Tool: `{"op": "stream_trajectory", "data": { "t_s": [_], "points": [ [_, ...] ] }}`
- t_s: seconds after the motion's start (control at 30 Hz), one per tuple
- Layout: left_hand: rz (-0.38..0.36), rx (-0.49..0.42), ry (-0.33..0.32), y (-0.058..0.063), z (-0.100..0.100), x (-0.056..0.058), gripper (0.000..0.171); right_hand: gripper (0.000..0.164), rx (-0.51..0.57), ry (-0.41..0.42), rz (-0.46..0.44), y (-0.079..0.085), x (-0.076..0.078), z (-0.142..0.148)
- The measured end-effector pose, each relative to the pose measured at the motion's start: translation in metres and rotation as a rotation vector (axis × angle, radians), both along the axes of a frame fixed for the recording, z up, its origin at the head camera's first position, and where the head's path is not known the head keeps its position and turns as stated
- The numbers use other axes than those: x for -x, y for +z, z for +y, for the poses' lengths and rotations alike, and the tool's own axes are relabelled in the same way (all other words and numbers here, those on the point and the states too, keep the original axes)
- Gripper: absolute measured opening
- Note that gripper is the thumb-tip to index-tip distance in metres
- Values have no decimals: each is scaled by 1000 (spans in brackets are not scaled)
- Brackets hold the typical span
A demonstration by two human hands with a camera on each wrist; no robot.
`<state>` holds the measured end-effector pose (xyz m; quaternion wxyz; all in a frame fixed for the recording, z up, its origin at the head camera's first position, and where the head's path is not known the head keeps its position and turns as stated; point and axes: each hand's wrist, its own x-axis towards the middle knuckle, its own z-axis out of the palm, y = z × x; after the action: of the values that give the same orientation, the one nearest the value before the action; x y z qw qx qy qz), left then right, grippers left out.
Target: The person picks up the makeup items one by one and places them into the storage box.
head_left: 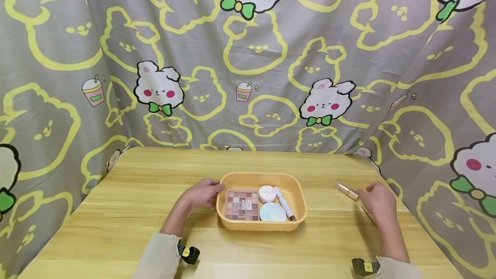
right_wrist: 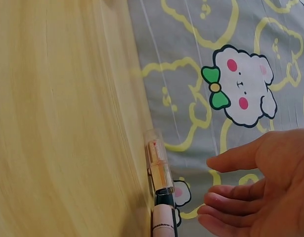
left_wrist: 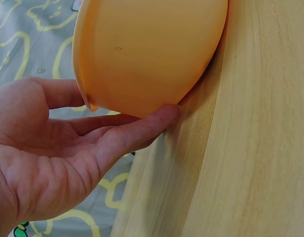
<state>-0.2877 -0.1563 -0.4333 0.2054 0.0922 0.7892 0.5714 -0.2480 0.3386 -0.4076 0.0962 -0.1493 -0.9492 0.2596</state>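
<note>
While the left hand (head_left: 203,193) grips the left end of an orange, round-cornered tray (head_left: 261,226) at the lower centre of the frame, the right hand (head_left: 377,203), lower right, has thumb and fingers parted beside a slim clear-and-gold tube (head_left: 346,190) and a pale lettered tube (right_wrist: 164,223). Inside sit a gridded palette (head_left: 242,206), two pale round cases (head_left: 273,213) and a white, brown-tipped stick (head_left: 284,203).

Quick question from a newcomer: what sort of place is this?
Probably a makeshift filming booth: a cartoon-print curtain hangs around three sides of a wood-look table, and a small black device sits at each of the person's wrists.
</note>
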Motion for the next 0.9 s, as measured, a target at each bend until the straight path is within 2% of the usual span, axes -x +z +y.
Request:
{"op": "stream_trajectory", "data": {
  "t_s": [0.13, 0.3, 0.53, 0.7, 0.9],
  "points": [
    [-1, 4, 1, -1, 0, 0, 39, 32, -26, 1, -9, -1, -3, 3],
    [-6, 0, 0, 0, 0, 1, 40, 43, -40, -7, -35, -3, -5, 8],
    [-3, -9, -18, 3, 0, -2, 44, 38, -75, 11, -87, -5, -4, 19],
    [1, 2, -16, 3, 0, -2, 44, 39, -59, -8, -144, -6, -6, 20],
    [-7, 1, 7, 1, 0, -1, 44, 31, -17, -29, -173, -7, -12, 17]
  ]
}}
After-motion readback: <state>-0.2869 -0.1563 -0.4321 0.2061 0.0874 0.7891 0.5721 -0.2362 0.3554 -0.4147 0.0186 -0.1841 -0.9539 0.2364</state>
